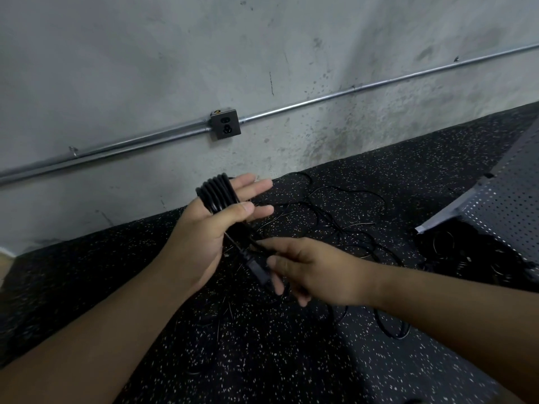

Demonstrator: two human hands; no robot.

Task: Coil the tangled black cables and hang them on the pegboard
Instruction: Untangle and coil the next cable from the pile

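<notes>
Cable [217, 193] wound round left hand [201, 240], fingers straight, thumb clamping; right hand [315, 272] grip pinches plug [256, 268].

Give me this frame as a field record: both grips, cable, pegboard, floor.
left grip: fingers straight, coiled cable wound round them, thumb pressing it
right grip: pinches the plug at the coil's free end
loose cables: tangled on the floor mat
pegboard: right edge, partly in view, no cable seen hung on it
wall outlet: on conduit, nothing plugged in
</notes>
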